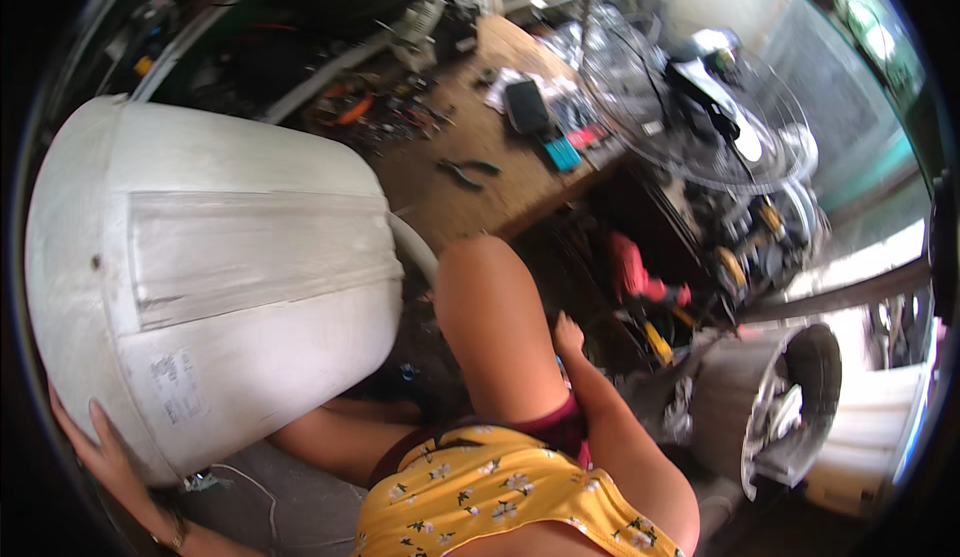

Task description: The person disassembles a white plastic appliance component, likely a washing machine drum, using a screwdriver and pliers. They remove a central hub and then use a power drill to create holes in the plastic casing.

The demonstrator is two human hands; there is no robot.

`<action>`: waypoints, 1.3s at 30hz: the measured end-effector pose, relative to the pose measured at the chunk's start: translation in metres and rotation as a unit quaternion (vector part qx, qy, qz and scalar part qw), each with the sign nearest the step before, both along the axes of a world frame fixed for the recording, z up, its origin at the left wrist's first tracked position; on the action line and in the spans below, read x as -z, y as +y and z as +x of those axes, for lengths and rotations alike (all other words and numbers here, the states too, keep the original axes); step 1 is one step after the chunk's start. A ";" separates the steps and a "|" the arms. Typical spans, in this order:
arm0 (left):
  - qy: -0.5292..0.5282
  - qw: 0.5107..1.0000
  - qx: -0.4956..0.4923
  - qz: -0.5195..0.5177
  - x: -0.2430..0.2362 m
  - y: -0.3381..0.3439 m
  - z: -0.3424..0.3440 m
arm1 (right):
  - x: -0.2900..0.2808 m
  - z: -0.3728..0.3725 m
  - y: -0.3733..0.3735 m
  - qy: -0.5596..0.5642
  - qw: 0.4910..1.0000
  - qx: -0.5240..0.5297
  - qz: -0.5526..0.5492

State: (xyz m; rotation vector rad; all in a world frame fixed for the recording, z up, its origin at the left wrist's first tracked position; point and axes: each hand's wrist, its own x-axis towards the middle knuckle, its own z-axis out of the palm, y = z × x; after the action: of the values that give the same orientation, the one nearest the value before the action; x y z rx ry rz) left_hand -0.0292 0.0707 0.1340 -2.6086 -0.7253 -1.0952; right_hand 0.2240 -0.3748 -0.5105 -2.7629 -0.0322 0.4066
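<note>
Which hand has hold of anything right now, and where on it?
The left hand grips the big white drum-shaped housing at its lower rounded end, fingers spread on the wall. The right hand rests beside the knee, holding nothing visible.

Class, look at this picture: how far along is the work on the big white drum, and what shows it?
Done: the white drum is already lifted and tipped on its side. In hand: the left hand cups its lower rim, while the right hand rests by the raised knee, off the drum. Left: pliers lie untouched on the wooden bench, so tool work looks unstarted.
</note>
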 end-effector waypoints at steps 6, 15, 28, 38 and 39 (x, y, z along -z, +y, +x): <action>-0.042 0.995 0.073 -0.061 -0.004 -0.030 0.035 | 0.020 0.011 0.012 0.131 0.990 0.057 0.017; -0.021 0.973 0.211 0.090 -0.070 -0.051 0.061 | -0.206 0.052 -0.031 -0.224 0.902 0.146 0.339; 0.197 0.776 0.599 -0.001 -0.102 -0.094 0.192 | -0.728 0.098 -0.042 -0.668 0.381 -0.058 0.636; 0.384 0.787 0.458 -0.154 -0.116 -0.069 0.192 | -0.737 0.079 0.093 -0.359 0.174 -0.302 0.866; 0.385 0.784 0.460 -0.161 -0.113 -0.064 0.194 | -0.736 0.075 0.100 -0.359 0.177 -0.284 0.871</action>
State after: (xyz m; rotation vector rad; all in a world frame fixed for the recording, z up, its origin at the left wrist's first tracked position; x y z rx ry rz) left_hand 0.1645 0.0065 0.2466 -3.3377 0.6785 0.1322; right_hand 0.2991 -0.2746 0.2260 -0.1475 -0.9875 -0.6041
